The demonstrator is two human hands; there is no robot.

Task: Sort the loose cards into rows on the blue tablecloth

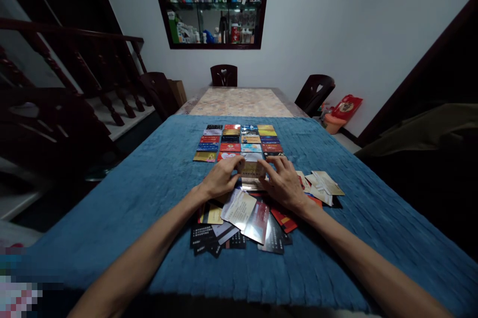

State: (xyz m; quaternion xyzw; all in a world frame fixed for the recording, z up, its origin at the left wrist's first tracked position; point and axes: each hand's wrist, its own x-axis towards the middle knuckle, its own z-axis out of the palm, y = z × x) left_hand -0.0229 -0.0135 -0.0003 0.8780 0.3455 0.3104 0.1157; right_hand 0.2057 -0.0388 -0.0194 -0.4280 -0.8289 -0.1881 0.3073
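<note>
A gold-brown card (252,169) is tilted up between my two hands. My left hand (223,176) pinches its left edge, and my right hand (283,181) grips the right edge with thumb and fingers. Just beyond lie several rows of cards in columns, among them a yellow card (266,133), a red card (230,147) and a gold card (204,157). Closer to me, under and between my forearms, is a loose pile with a cream card (241,211), a silvery-red card (257,223) and black cards (203,239). More pale cards (325,183) overlap to the right of my right hand.
A blue cloth (149,168) covers the near part of the table, whose patterned top (239,101) shows at the far end. Chairs stand around it, one at the far end (224,75) and one at right (314,94). A stair railing (74,34) runs along the left.
</note>
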